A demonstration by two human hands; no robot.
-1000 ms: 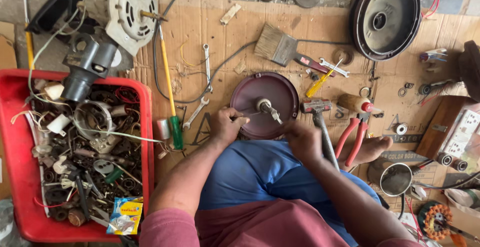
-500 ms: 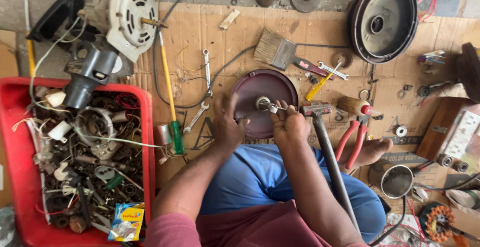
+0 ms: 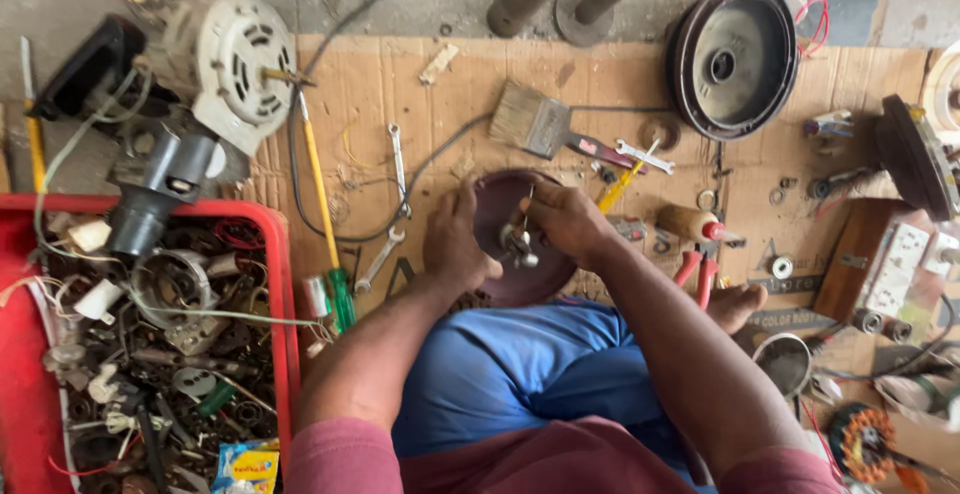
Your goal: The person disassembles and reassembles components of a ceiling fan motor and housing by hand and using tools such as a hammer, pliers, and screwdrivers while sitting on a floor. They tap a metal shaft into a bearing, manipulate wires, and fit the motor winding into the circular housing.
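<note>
The fingers [image 3: 540, 204] of the right hand [image 3: 568, 220] are curled shut around the short metal shaft [image 3: 520, 244] rising from the middle of a dark maroon round motor cover [image 3: 505, 209]. The left hand [image 3: 455, 244] is pressed against the cover's left edge, its fingers closed over the rim. The cover is held just above the blue-clad lap, over a sheet of brown cardboard [image 3: 380, 84] laid on the floor. Just beyond the cover a flat paintbrush [image 3: 530, 119] and a yellow-handled screwdriver [image 3: 618, 186] are seen. Red-handled pliers [image 3: 700, 269] lie to the right, and a red plastic crate of scrap parts [image 3: 285, 284] stands well to the left
</note>
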